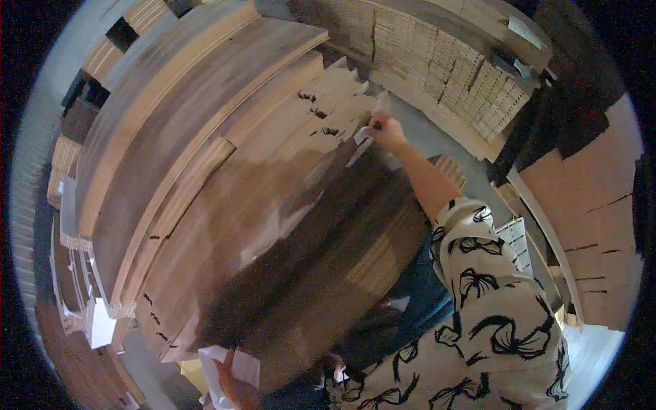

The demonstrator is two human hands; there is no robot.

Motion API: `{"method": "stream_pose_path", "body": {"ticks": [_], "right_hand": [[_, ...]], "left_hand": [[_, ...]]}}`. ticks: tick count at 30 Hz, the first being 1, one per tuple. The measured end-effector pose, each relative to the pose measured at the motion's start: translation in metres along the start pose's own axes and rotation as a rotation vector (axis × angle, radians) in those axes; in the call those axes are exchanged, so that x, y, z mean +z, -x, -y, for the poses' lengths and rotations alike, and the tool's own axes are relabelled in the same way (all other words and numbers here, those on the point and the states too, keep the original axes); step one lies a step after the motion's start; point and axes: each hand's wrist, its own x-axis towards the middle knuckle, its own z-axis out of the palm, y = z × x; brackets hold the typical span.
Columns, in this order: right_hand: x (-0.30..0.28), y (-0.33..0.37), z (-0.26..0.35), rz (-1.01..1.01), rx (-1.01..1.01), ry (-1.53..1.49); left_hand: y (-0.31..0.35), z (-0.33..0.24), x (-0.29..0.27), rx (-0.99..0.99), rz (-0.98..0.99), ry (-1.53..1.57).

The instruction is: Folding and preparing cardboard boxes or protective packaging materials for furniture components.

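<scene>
A wide stack of brown flat sheets [205, 253], cardboard or board, spreads in front of me. At its far right edge my right hand [387, 132] is closed in a pinch on a thin white piece [363, 137], paper or cloth; blur hides which. My left hand [236, 384] is low by the stack's near left corner, fingers around a white sheet [247, 365] that looks like paper. A yellow sheet [193, 374] shows beside it. Dark shadow covers the middle of the stack, and light patches lie across it.
More brown sheets with pale edges [198, 75] are piled along the far left. Bundled cardboard [437, 61] lines the far right, past a strip of grey floor [427, 123]. Large brown panels [581, 219] stand at right, near a printed paper [516, 242]. A white sheet [102, 323] hangs at left.
</scene>
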Motion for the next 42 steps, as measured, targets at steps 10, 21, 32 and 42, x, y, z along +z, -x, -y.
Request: {"method": "stream_pose_path", "body": {"ticks": [10, 21, 32, 42], "right_hand": [[-0.032, -0.024, 0.024, 0.077, 0.597, 0.064], [-0.019, -0.019, 0.026, -0.098, 0.68, -0.272], [-0.06, 0.003, 0.058, 0.238, 0.371, 0.726], [-0.024, 0.195, 0.37, 1.12, -0.327, -0.844]], "left_hand": [[0.025, -0.014, 0.04, 0.076, -0.131, -0.218], [0.037, -0.027, 0.034, 0.004, -0.07, 0.151], [0.111, -0.07, 0.028, 0.471, -0.218, -0.291], [0.057, -0.06, 0.002, 0.474, 0.22, 0.344]]}}
